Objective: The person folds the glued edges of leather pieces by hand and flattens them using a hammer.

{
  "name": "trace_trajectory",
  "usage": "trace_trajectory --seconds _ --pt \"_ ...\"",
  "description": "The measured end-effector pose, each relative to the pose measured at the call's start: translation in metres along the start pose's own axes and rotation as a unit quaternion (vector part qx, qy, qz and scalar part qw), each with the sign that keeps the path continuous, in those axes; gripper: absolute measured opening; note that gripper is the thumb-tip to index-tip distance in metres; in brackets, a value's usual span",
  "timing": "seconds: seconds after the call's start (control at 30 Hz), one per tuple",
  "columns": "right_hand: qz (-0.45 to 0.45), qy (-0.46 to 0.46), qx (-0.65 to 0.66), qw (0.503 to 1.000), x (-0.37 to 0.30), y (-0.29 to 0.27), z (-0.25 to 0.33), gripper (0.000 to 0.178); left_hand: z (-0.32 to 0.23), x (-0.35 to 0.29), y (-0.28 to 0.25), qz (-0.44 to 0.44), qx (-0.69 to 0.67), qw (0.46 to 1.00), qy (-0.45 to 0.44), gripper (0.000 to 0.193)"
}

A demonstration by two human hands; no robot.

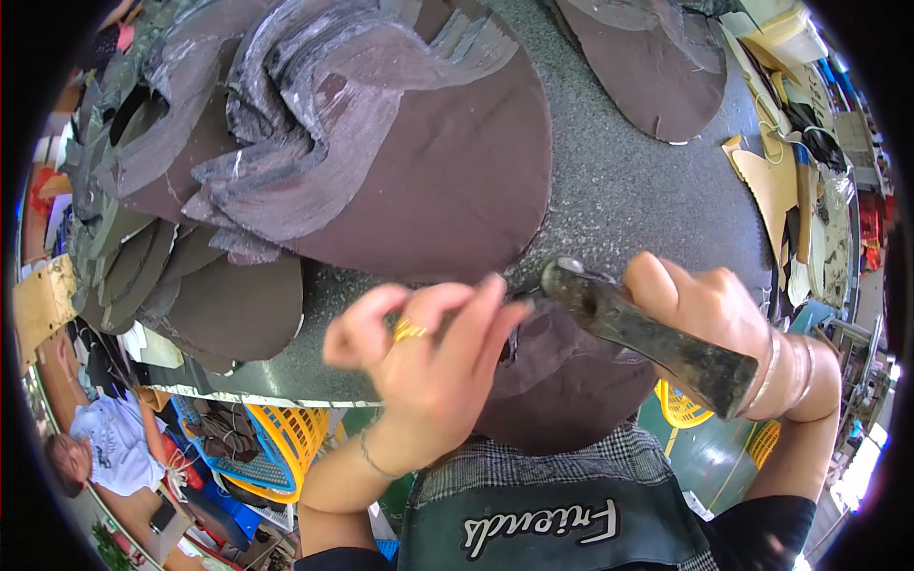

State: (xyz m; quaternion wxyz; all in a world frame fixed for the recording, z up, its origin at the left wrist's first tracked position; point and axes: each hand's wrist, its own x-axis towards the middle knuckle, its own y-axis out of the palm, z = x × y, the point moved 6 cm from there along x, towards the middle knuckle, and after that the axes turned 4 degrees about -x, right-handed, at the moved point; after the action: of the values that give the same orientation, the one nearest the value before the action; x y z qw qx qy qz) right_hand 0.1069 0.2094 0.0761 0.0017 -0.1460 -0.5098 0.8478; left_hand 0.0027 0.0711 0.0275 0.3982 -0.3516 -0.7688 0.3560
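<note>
My right hand (709,309) is closed round a hammer, its dark, worn metal head (657,338) slanting across in front of the fist. The handle is mostly hidden by the hand and head. The hammer's rounded face is close to my left fingertips, over the table's near edge. My left hand (424,357), slightly blurred and wearing a gold ring, pinches the upper edge of a dark brown leather-like piece (571,400). That piece has a rounded lower end and hangs down over my lap. Just beyond lies a large stack of similar brown pieces (457,171) with rough grey edges.
More brown pieces lie at the left (238,309) and far right (657,86) of the dark speckled tabletop (609,190). Yellow and blue baskets (286,447) stand below at the left. A person in a white shirt (119,443) is further left. Another hammer (804,205) lies right.
</note>
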Motion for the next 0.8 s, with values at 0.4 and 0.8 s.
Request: trace_trajectory --seconds 0.4,0.8 --pt "-0.053 -0.05 -0.023 0.997 0.008 0.011 -0.01 0.028 -0.012 -0.019 0.005 -0.006 -0.001 0.999 -0.04 0.029" --pt "-0.026 -0.08 -0.108 0.991 0.019 0.013 0.005 0.023 -0.021 -0.017 0.001 0.031 0.102 0.993 0.046 0.029"
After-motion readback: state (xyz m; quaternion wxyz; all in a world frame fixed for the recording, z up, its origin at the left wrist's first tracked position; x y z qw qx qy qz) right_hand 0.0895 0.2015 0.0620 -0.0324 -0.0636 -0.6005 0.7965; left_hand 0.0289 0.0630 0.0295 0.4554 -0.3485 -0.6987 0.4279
